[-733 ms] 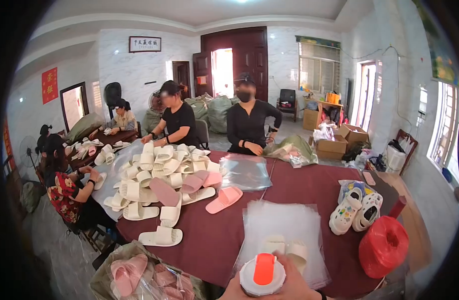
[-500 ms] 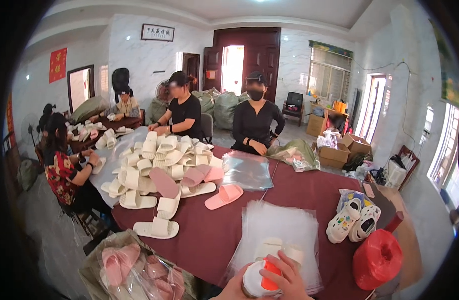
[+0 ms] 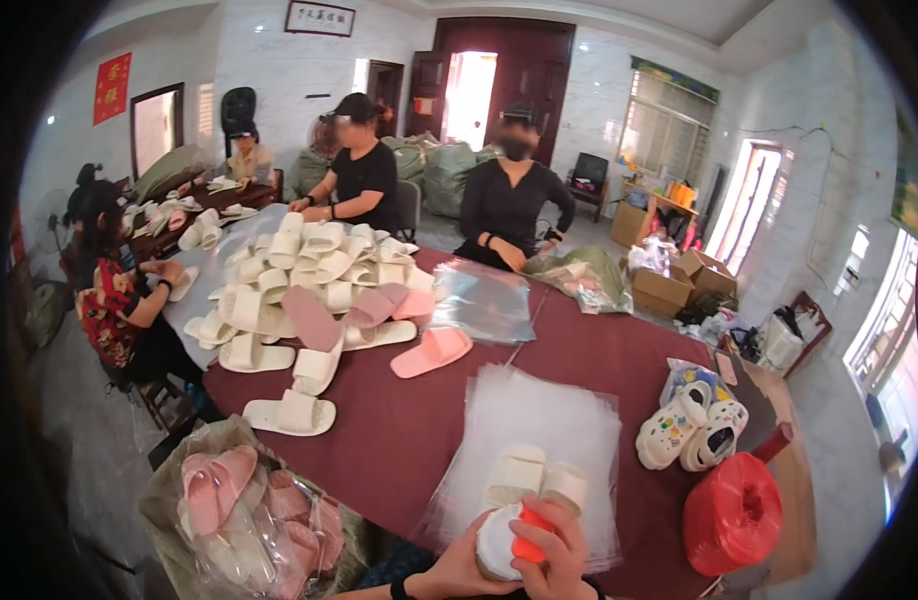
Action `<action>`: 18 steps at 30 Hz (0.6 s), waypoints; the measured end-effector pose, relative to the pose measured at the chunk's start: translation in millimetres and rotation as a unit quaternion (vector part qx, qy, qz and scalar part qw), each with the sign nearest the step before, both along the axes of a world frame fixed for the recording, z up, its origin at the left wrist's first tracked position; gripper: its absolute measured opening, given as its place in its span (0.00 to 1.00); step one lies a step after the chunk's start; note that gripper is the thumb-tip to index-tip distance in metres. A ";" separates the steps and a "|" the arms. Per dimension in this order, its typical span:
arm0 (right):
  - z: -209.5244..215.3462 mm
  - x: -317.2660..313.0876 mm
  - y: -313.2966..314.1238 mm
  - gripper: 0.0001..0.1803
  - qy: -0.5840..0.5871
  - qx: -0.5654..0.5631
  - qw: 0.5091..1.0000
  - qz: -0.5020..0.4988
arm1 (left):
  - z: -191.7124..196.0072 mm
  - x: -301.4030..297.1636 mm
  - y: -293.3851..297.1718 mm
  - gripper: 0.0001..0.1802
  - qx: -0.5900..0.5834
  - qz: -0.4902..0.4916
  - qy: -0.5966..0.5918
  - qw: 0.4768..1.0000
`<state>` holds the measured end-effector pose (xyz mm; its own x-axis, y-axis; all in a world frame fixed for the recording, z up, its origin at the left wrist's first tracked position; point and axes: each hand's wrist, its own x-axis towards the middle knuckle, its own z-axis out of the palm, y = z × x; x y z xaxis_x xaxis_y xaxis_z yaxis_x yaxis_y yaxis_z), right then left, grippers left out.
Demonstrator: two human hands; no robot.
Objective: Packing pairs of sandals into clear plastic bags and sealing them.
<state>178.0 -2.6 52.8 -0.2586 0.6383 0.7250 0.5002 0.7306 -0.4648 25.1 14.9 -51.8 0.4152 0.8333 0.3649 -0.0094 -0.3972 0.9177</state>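
Observation:
At the near edge of the table, my left hand (image 3: pixel 461 560) is wrapped round a white round object with a flat top (image 3: pixel 496 542), possibly a roll or a jar. My right hand (image 3: pixel 561 552) has its fingers closed over an orange-red piece (image 3: pixel 529 530) on the right side of that object. Whether this piece is part of it I cannot tell. Just beyond my hands, a pair of cream slippers (image 3: pixel 516 472) lies on a stack of clear plastic bags (image 3: pixel 539 410). My hands partly hide the slippers.
A heap of cream and pink slippers (image 3: pixel 324 255) covers the table's left side. White clogs (image 3: pixel 674 428) and a red roll of plastic twine (image 3: pixel 734 515) stand right. Bagged pink slippers (image 3: pixel 219 490) fill a sack at lower left. Several people sit or stand around.
The view has tilted and shifted, so the table sits higher and further left. More of the cream slipper pair shows beyond my hands. Both hands still hold the white object.

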 end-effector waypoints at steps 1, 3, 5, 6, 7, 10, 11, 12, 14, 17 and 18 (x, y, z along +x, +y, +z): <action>-2.5 -1.7 -0.8 0.21 0.013 -0.011 1.000 0.007 | -4.7 1.7 -1.1 0.56 0.017 0.018 0.009 1.000; -5.4 -5.4 0.6 0.20 0.030 -0.021 0.999 0.003 | -3.0 -2.3 -2.0 0.56 0.052 0.022 0.042 0.998; -3.7 -5.9 2.6 0.20 0.028 -0.026 0.999 0.018 | -6.0 -2.0 -5.4 0.56 0.041 0.044 0.024 0.998; -3.7 -6.0 0.2 0.20 0.027 -0.025 0.999 0.017 | -5.8 -0.5 -6.0 0.56 0.042 0.043 0.022 0.998; -4.0 -6.6 -3.8 0.20 0.039 -0.032 0.999 0.000 | -4.9 1.0 -6.3 0.55 0.036 0.033 0.020 0.999; -5.6 -7.8 -2.1 0.19 0.038 -0.036 0.998 -0.019 | 17.8 0.2 -9.3 0.54 0.019 0.031 0.006 0.999; -6.1 -11.4 -1.9 0.19 0.034 -0.032 0.999 -0.017 | 25.3 -4.2 -11.6 0.54 0.009 0.043 0.005 0.999; -5.5 -11.9 -2.0 0.18 0.047 -0.031 0.998 -0.017 | 21.9 -1.6 -9.9 0.54 0.015 0.038 0.021 0.999; -5.1 -9.9 -1.6 0.18 0.048 -0.029 0.998 -0.018 | 14.4 2.1 -8.2 0.54 0.059 0.060 0.054 0.995; -3.3 -10.5 -1.9 0.19 0.048 -0.038 0.998 -0.013 | 16.6 0.4 -9.1 0.55 0.056 0.060 0.072 0.994; -1.9 -11.0 -0.6 0.20 0.044 -0.047 0.998 -0.006 | 19.1 -0.3 -7.9 0.55 0.009 0.039 0.055 0.998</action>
<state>167.0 -3.2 50.9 -0.1889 0.7075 0.6810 0.4627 0.6758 -0.5738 24.8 7.0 -32.6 0.3881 0.8581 0.3363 0.1232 -0.4099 0.9038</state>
